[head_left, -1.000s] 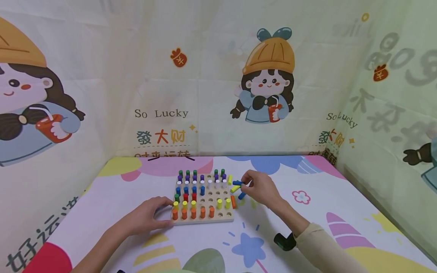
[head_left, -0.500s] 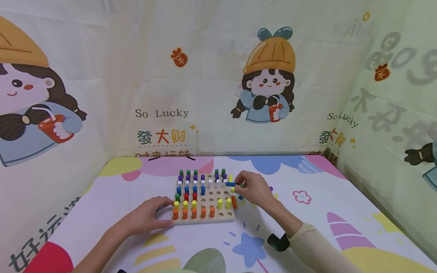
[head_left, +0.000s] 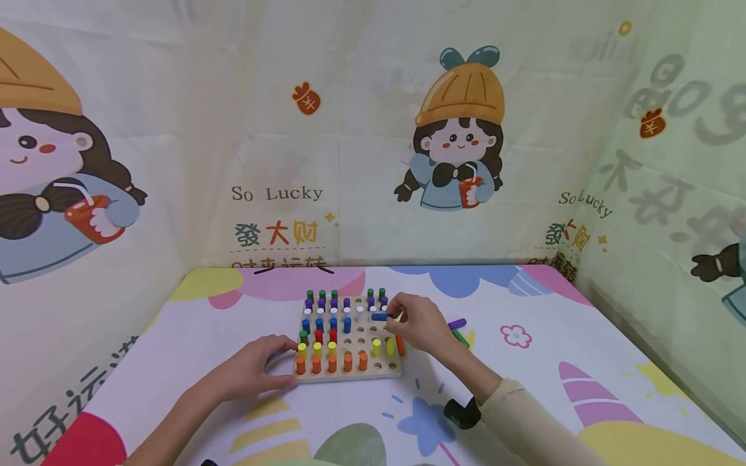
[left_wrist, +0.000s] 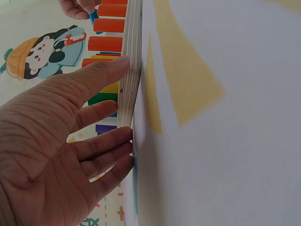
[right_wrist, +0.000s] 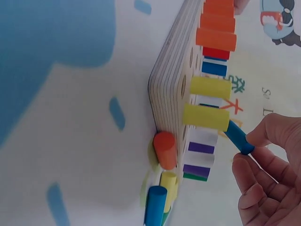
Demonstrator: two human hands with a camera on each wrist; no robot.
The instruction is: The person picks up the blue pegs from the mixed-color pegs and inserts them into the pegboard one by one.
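A wooden pegboard (head_left: 348, 377) with rows of coloured pegs lies on the table. My left hand (head_left: 247, 367) rests against its left side, the thumb near the front corner; in the left wrist view the fingers (left_wrist: 106, 146) touch the board's edge without curling round it. My right hand (head_left: 421, 325) pinches a blue peg (head_left: 380, 317) between thumb and fingers. That peg is tilted, close to horizontal in the head view, over the right part of the board. Several blue pegs (head_left: 347, 325) stand in the row below the white ones. The right hand hides part of the board's right edge.
An orange peg (right_wrist: 165, 150) lies beside the board's right edge, near a yellow peg (right_wrist: 168, 188) and another blue peg (right_wrist: 156, 207). Farther right lie a purple peg (head_left: 457, 323) and a green peg (head_left: 460, 338). A printed curtain (head_left: 373, 162) stands behind the table.
My right hand has moved left with the blue peg, from beside the board to over its right part. Purple and green pegs have come into view behind it. The left hand stays put.
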